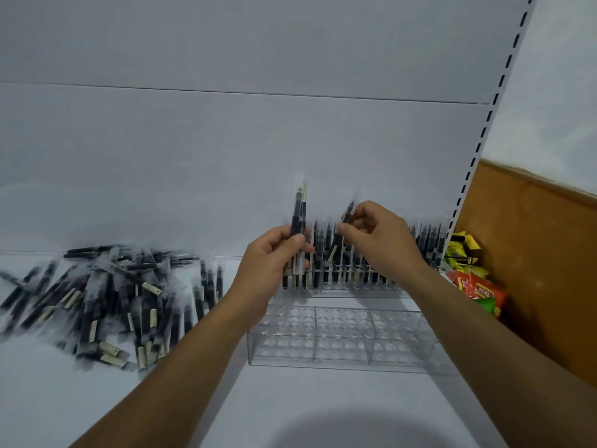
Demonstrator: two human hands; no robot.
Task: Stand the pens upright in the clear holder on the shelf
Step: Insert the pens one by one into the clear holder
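A clear acrylic holder (pixel 342 354) with rows of round holes stands on the white shelf. Its back rows hold several upright black pens (pixel 326 253) in clear sleeves; the front rows of holes are bare. My left hand (pixel 274 263) grips two or three sleeved pens (pixel 298 208) upright, just left of the standing row. My right hand (pixel 378 240) pinches the top of one black pen (pixel 348 215) above the back row. A loose pile of pens (pixel 106 295) lies on the shelf at the left.
The white back panel rises behind the shelf, with a slotted upright (pixel 475 163) at the right. Beyond it are colourful snack packets (pixel 475 286) and a brown board (pixel 542 270). Bare shelf surface (pixel 290 409) lies in front of the holder.
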